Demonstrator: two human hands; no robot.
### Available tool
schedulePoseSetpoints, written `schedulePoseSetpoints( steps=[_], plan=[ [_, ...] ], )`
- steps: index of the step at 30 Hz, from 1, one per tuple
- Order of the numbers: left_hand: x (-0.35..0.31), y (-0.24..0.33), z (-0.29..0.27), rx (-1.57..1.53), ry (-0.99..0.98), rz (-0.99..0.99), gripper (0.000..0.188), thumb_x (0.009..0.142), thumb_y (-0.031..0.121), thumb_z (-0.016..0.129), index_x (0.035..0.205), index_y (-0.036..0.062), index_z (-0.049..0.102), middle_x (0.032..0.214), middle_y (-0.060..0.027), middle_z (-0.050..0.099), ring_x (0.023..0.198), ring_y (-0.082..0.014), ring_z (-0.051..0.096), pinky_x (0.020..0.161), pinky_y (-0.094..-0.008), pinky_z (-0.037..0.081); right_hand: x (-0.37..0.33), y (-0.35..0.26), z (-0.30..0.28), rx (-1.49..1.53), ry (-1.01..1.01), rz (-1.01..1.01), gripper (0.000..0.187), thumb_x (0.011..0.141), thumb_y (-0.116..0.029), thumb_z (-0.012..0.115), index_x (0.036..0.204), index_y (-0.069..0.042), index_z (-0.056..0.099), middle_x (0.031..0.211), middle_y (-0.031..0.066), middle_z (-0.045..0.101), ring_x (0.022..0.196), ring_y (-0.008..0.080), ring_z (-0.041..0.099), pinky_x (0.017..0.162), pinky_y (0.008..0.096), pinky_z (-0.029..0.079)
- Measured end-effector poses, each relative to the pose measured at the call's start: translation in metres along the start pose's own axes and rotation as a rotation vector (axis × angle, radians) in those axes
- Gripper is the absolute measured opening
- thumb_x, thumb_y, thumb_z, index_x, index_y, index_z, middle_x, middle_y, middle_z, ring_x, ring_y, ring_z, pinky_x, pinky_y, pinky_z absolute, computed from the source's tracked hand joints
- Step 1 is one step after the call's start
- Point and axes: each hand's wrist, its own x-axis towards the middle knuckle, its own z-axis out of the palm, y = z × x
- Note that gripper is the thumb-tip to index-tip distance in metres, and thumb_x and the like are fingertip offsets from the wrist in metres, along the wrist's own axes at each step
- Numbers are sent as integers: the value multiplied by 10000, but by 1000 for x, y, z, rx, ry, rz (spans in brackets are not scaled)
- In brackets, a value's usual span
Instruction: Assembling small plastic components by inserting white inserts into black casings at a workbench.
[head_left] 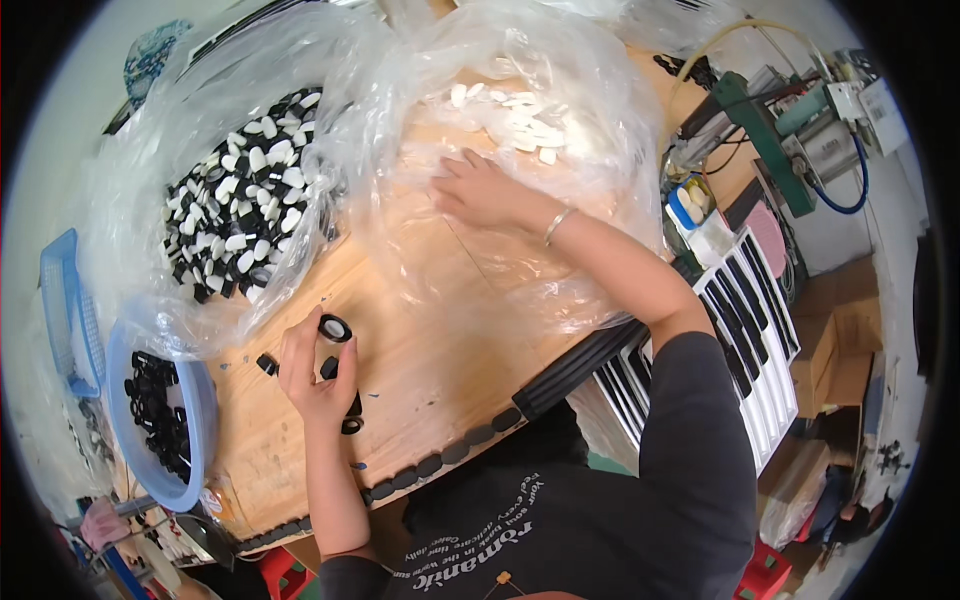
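— Near the middle of the wooden table (440,350), at about seven o'clock: what's up?
— Left hand (318,375), fingers curled, pinching a black ring (335,327) at the fingertips. Holding a small black piece (329,367) too.
— And at twelve o'clock from that?
— Right hand (480,190), fingers spread wide, flat inside a clear plastic bag (560,120), just beside a pile of white caps (510,115). Gripping nothing.
— At ten o'clock?
— Another clear bag (150,190) full of black-and-white pieces (240,215).
— At eight o'clock?
— Blue bowl (200,400) with black rings (160,410) inside, at the table's edge.
— Close by the left hand?
— More loose black bits (267,364) lying on the wood.
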Motion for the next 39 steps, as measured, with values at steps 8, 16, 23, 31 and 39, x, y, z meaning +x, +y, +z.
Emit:
schedulePoseSetpoints(
  steps=[8, 16, 23, 31, 39],
  plan=[
    [-2, 6, -9, 57, -14, -40, 448, 707, -51, 689, 1147, -44, 601, 921, -125, 643, 801, -214, 580, 761, -301, 458, -73, 111, -82, -10, -134, 297, 428, 749, -242, 720, 1106, -31, 613, 1156, 180, 600, 1006, 295, 601, 844, 375, 477],
    [-1, 3, -1, 82, -47, -11, 466, 684, -48, 711, 1136, -46, 600, 920, -151, 633, 768, -251, 569, 726, -327, 454, -160, 55, -99, 9, 224, 360, 466, 734, -184, 734, 1160, -51, 598, 1189, 193, 548, 1111, 362, 532, 930, 383, 446],
    [-2, 8, 0, 58, -73, 31, 444, 699, -61, 700, 1131, -56, 597, 907, -148, 626, 777, -248, 577, 721, -322, 462, -163, 29, -68, 187, 71, 122, 248, 779, -42, 626, 1012, 43, 629, 1084, 173, 614, 1063, 376, 554, 906, 393, 462],
    [-3, 6, 2, 62, -112, -24, 441, 701, -61, 690, 1133, -47, 603, 929, -136, 634, 799, -229, 585, 746, -306, 464, -92, 79, -47, 124, 82, 133, 245, 813, -39, 595, 1052, -13, 639, 1087, 149, 620, 989, 334, 602, 857, 375, 489],
    [-2, 7, 1, 47, -113, -3, 435, 674, -59, 718, 1095, -54, 611, 925, -152, 632, 796, -261, 597, 731, -314, 474, -72, 72, -40, -136, -95, 20, 224, 781, -38, 639, 1000, -54, 680, 907, 114, 636, 797, 323, 621, 712, 396, 507]
  ],
)
